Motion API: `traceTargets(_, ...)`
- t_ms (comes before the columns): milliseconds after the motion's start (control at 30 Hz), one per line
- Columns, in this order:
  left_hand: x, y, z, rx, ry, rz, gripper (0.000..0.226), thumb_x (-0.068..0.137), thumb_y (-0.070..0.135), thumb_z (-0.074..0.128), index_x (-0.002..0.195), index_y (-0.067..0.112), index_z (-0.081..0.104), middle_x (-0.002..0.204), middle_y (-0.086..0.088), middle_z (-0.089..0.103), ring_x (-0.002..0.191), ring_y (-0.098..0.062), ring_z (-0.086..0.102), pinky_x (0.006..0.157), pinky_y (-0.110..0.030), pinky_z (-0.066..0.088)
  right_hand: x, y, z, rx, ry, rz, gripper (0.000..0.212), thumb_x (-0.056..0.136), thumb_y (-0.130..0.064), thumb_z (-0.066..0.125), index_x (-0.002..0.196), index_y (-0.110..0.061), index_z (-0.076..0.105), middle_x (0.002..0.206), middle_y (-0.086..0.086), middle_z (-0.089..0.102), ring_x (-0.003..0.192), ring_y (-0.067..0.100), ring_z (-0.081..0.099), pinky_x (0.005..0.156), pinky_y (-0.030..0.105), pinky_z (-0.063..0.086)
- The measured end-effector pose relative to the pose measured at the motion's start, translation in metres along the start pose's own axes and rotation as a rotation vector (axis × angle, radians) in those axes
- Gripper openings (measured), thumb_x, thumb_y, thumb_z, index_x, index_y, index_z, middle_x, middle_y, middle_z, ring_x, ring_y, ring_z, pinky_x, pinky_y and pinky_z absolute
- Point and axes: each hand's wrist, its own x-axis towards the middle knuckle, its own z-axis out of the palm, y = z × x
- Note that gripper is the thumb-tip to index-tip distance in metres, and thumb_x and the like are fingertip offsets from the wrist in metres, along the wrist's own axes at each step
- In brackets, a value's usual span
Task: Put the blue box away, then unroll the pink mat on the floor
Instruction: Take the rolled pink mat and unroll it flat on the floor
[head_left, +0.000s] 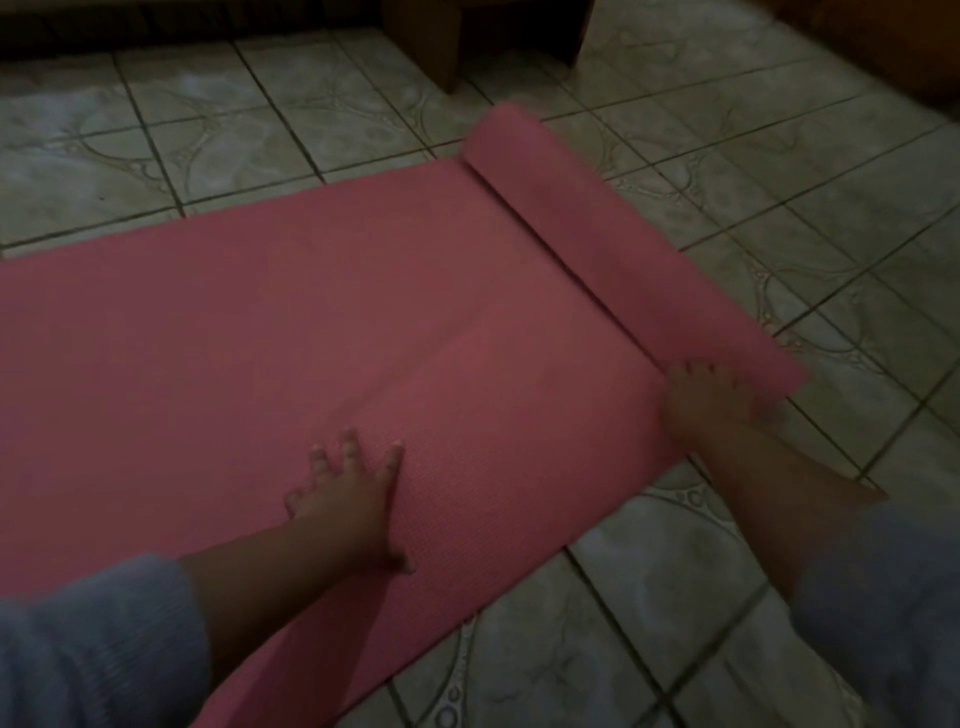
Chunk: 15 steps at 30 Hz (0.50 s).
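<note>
The pink mat (322, 322) lies partly unrolled across the tiled floor, its flat part running off the left edge of the view. Its rolled part (613, 234) still forms a thick roll at the right end, running from far centre to near right. My left hand (353, 499) rests flat on the unrolled surface, fingers spread. My right hand (711, 400) presses against the near end of the roll, fingers on it. No blue box is in view.
Patterned grey floor tiles (779, 156) surround the mat. A wooden furniture leg (431, 36) stands at the far centre, with dark wooden furniture (883, 47) at the far right. The light is dim.
</note>
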Motion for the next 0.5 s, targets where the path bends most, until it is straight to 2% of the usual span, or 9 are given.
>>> traceTargets(67, 0.001, -0.001, 0.000, 0.003, -0.003, 0.003, 0.133, 0.052, 0.065, 0.077, 0.145, 0.042, -0.015, 0.156, -0.015, -0.026, 0.142, -0.049, -0.008, 0.106, -0.066, 0.027, 0.009, 0.010, 0.010, 0.049, -0.212, -0.006, 0.069, 0.088, -0.051, 0.026, 0.140, -0.007, 0.038, 0.147, 0.020, 0.037, 0.135, 0.035, 0.035, 0.112, 0.045, 0.029)
traceTargets(100, 0.001, -0.001, 0.000, 0.002, -0.004, 0.003, 0.133, 0.052, 0.065, 0.077, 0.145, 0.042, -0.015, 0.156, -0.015, -0.026, 0.142, -0.049, -0.008, 0.106, -0.066, 0.027, 0.017, 0.017, 0.019, 0.037, -0.260, 0.009, 0.069, 0.092, -0.051, 0.025, 0.143, -0.005, 0.034, 0.152, 0.021, 0.031, 0.140, 0.034, 0.029, 0.115, 0.044, 0.024)
traceTargets(167, 0.002, 0.000, 0.001, -0.005, -0.003, 0.005, 0.133, 0.052, 0.065, 0.077, 0.145, 0.042, -0.015, 0.155, -0.014, -0.027, 0.143, -0.049, -0.009, 0.107, -0.067, 0.026, 0.013, 0.019, 0.020, -0.038, -0.247, 0.046, 0.059, 0.100, -0.041, 0.024, 0.148, -0.007, 0.026, 0.158, 0.014, 0.021, 0.146, 0.031, 0.014, 0.118, 0.044, 0.016)
traceTargets(233, 0.003, 0.000, 0.001, -0.006, -0.003, 0.003, 0.133, 0.052, 0.065, 0.077, 0.145, 0.042, -0.016, 0.155, -0.014, -0.027, 0.143, -0.048, -0.010, 0.107, -0.067, 0.025, -0.003, 0.013, 0.009, -0.048, -0.197, 0.043, 0.058, 0.102, -0.037, 0.022, 0.152, -0.008, 0.015, 0.161, 0.008, 0.010, 0.149, 0.029, 0.001, 0.119, 0.045, 0.009)
traceTargets(300, 0.003, 0.000, 0.001, -0.004, -0.007, 0.002, 0.133, 0.053, 0.065, 0.077, 0.144, 0.042, -0.017, 0.155, -0.013, -0.028, 0.143, -0.048, -0.011, 0.106, -0.067, 0.026, -0.011, 0.006, 0.000, 0.030, -0.113, 0.086, 0.058, 0.102, -0.035, 0.028, 0.153, -0.013, 0.010, 0.163, 0.005, 0.001, 0.149, 0.030, -0.005, 0.118, 0.046, 0.005)
traceTargets(400, 0.004, -0.001, 0.002, 0.001, -0.002, 0.005, 0.133, 0.053, 0.065, 0.077, 0.144, 0.042, -0.018, 0.155, -0.014, -0.029, 0.142, -0.049, -0.012, 0.106, -0.066, 0.026, -0.001, 0.004, -0.003, 0.203, 0.087, 0.185, 0.064, 0.096, -0.038, 0.041, 0.153, -0.024, 0.015, 0.163, 0.000, -0.006, 0.148, 0.032, -0.004, 0.117, 0.056, 0.011)
traceTargets(500, 0.003, -0.001, 0.001, 0.005, -0.008, 0.007, 0.133, 0.054, 0.065, 0.077, 0.144, 0.042, -0.018, 0.155, -0.013, -0.029, 0.142, -0.048, -0.012, 0.106, -0.066, 0.025, 0.009, -0.008, -0.003, 0.160, 0.173, 0.112, 0.065, 0.093, -0.040, 0.041, 0.151, -0.022, 0.020, 0.163, 0.004, -0.005, 0.148, 0.034, -0.001, 0.115, 0.055, 0.014)
